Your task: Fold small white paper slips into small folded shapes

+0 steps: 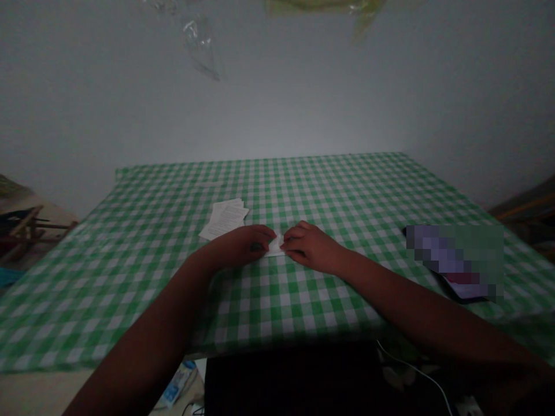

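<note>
1. Pretty dim shot, but the main thing is easy to spot: a small white paper [276, 247] sits on the table, just about dead center, squeezed between both hands. Only its ends and a sliver of the middle show, so I can't tell its exact shape.
2. The left hand [238, 246] comes in from the near left, fingers curled inward and tips right at the paper's left end. It's mostly closed, but I can't tell if it's really pinching or only pressing down.
3. The right hand [310, 247] mirrors it from the near right, with fingers half curled over the other end. Same deal: it's touching, but the grip is unclear. My guess is that they're working from both sides to keep the paper from sliding on the smooth cloth.
4. A loose stack of printed sheets [224, 219] lies just left and farther out, slightly fanned and close enough to reach easily.
5. The tabletop is covered by a green-and-white checked tablecloth [130, 289], flat with a slight sheen, maybe vinyl.
6. Off to the right, a flat dark phone [453, 263] lies well away from the hands, probably kept out of the way. It's pixelated, so that's a best guess.
7. A thin white cable [411, 370] curves along below the near edge, and a plain pale wall [277, 104] rises behind the table.
</note>
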Motion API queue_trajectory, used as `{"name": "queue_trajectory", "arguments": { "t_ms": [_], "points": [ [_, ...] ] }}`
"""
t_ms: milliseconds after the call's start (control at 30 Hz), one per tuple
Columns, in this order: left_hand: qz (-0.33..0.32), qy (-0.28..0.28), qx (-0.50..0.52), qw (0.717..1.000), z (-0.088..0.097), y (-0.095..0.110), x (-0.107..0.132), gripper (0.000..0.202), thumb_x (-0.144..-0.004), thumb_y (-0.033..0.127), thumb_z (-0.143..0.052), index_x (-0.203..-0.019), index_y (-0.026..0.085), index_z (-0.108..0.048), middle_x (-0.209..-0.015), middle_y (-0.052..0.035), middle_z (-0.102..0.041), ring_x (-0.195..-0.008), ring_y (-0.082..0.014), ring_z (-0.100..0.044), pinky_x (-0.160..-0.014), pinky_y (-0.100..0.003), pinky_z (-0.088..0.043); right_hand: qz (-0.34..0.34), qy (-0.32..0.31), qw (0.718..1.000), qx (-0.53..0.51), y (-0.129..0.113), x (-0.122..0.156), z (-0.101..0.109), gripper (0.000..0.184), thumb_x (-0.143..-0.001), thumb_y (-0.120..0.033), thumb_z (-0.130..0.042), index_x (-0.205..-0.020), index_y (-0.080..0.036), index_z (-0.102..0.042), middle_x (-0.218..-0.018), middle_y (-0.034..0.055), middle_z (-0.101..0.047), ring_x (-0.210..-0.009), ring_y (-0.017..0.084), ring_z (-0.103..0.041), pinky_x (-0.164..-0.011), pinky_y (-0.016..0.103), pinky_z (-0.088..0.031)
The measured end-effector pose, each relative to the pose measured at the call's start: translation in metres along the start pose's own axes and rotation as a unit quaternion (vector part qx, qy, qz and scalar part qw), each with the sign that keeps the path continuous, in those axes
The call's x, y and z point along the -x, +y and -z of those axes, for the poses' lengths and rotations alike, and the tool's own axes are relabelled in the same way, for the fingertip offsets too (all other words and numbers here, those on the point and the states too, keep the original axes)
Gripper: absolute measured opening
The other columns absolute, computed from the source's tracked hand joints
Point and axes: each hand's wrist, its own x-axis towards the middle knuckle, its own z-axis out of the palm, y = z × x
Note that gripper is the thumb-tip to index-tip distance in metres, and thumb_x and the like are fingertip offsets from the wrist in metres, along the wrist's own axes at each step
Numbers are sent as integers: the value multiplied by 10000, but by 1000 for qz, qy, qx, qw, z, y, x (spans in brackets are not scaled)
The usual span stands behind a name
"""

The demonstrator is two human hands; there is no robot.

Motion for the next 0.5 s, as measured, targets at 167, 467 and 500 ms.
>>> {"name": "queue_trajectory", "arguments": {
  "t_ms": [167, 467, 500],
  "points": [
    [10, -5, -5, 1000, 0, 4, 1, 101, -861, 180, -610, -950, 195, -655, -1291, -79, -597, -1170, -201, -590, -1028, -375, -465, 4, -1, 1000, -5, -1, -1, 1, 206, -968, -255, -540, -1034, -201, -728, -1081, 75, -691, -992, 215, -567, -887, 385, -408],
    [-5, 32, -68, 997, -13, 11, -8, 111, -902, 235, -579, -990, 192, -631, -1120, -72, -613, -1069, -211, -570, -975, -373, -461, -24, 36, 998, -51, 3, -4, -8, 145, -950, -278, -587, -930, -208, -713, -1003, 51, -691, -944, 194, -584, -878, 365, -406],
    [-7, 38, -76, 996, -14, 12, -10, 96, -906, 232, -573, -964, 188, -635, -1099, -72, -615, -1052, -209, -569, -962, -367, -463, -29, 40, 997, -58, 3, -5, -8, 137, -947, -279, -595, -921, -207, -710, -999, 49, -690, -942, 192, -585, -879, 362, -405]
  ]
}}
